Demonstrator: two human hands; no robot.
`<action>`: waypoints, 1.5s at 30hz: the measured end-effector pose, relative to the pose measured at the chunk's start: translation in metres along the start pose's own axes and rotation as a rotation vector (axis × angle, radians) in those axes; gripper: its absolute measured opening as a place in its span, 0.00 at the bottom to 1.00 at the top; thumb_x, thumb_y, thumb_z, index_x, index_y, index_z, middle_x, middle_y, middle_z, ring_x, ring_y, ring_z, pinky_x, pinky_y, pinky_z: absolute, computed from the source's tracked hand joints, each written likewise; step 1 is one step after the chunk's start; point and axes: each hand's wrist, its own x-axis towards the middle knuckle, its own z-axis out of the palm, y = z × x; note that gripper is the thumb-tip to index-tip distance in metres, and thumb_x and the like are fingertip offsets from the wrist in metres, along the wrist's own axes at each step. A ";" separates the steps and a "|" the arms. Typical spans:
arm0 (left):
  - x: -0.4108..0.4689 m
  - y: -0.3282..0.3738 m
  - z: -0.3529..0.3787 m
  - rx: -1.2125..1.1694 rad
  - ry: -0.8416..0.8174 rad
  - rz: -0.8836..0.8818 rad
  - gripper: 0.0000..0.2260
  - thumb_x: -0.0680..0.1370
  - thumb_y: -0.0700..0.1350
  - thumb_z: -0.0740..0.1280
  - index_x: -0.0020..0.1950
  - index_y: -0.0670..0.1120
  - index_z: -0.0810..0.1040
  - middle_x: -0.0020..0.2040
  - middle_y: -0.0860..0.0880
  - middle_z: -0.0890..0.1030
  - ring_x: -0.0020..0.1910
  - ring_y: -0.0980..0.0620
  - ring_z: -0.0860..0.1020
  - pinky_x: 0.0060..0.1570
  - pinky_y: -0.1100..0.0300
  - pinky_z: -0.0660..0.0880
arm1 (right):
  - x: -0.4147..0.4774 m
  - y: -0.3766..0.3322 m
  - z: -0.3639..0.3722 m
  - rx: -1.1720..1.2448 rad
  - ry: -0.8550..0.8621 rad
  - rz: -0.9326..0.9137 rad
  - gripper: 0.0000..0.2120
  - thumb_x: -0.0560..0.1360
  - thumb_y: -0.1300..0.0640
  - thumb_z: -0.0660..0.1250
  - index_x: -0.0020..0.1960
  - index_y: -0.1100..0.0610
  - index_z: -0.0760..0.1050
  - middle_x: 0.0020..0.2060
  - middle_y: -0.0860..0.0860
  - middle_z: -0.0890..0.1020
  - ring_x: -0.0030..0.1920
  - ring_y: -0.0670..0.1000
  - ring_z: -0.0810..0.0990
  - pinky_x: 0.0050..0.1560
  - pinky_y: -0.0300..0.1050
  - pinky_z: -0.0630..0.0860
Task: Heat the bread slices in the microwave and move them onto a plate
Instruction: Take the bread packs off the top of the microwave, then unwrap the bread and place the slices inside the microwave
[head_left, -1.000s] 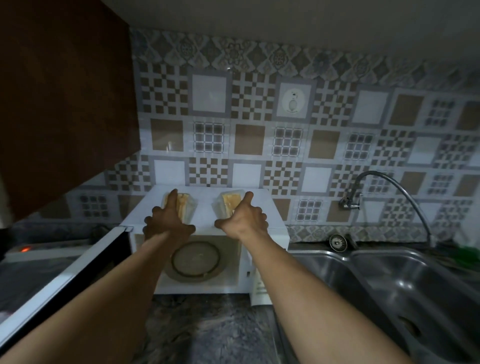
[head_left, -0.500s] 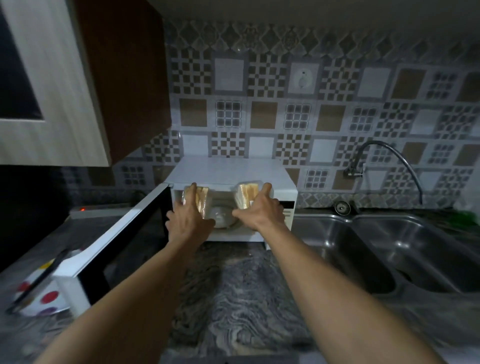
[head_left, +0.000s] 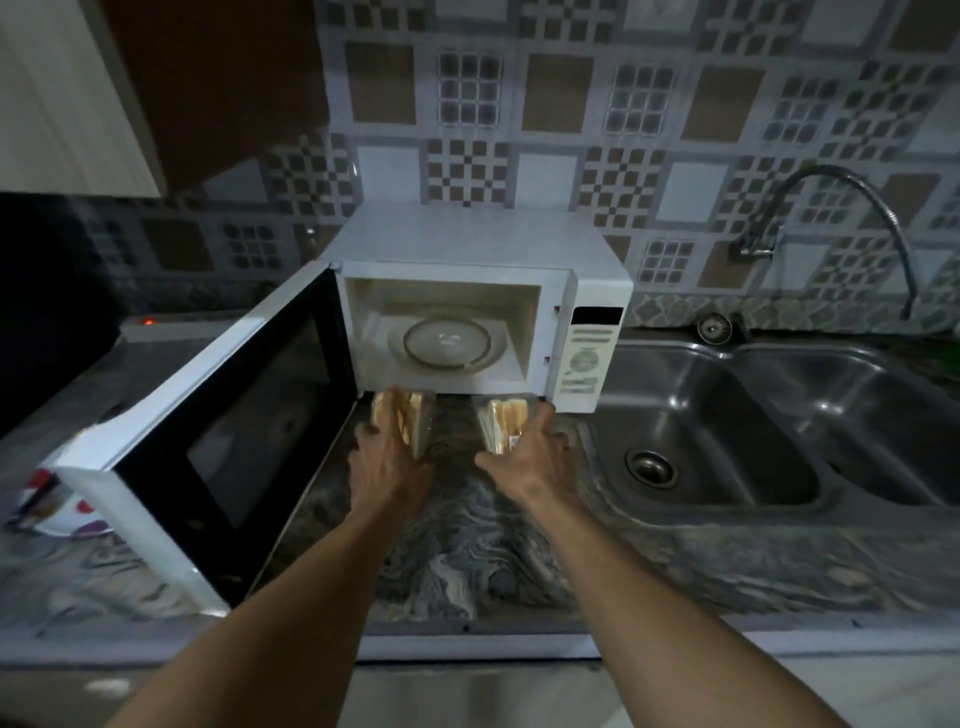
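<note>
Glass turntable sits bare inside the open microwave at the table's back edge. Left grip clasps one bread stack, right grip the other bread stack, both low before the sill. Best raise them level over it, clear of the door, and land them centred.

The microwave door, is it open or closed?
Open: the microwave door is swung out to the left, and the bare glass turntable inside shows.

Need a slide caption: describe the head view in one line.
Left hand holds the left bread pack, right hand the right bread pack, before the open microwave.
</note>
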 end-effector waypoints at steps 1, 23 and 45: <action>0.001 -0.006 0.008 -0.020 -0.020 -0.010 0.47 0.69 0.46 0.74 0.77 0.61 0.46 0.65 0.35 0.69 0.59 0.31 0.73 0.57 0.44 0.73 | 0.004 0.006 0.008 -0.001 -0.021 0.010 0.48 0.65 0.41 0.78 0.71 0.53 0.50 0.61 0.64 0.74 0.61 0.65 0.74 0.58 0.56 0.76; 0.034 -0.051 0.080 0.114 0.036 -0.120 0.45 0.73 0.55 0.72 0.78 0.62 0.43 0.71 0.41 0.63 0.63 0.36 0.67 0.62 0.44 0.67 | 0.041 0.054 0.076 -0.053 -0.060 0.052 0.44 0.68 0.41 0.77 0.72 0.54 0.54 0.64 0.63 0.71 0.63 0.65 0.71 0.61 0.56 0.71; -0.026 -0.010 0.105 -0.407 -0.268 -0.334 0.10 0.73 0.37 0.69 0.35 0.51 0.82 0.38 0.43 0.85 0.39 0.44 0.85 0.43 0.47 0.83 | 0.019 0.092 0.013 -0.416 -0.332 -0.590 0.12 0.79 0.56 0.62 0.54 0.59 0.81 0.52 0.55 0.79 0.55 0.57 0.77 0.52 0.51 0.77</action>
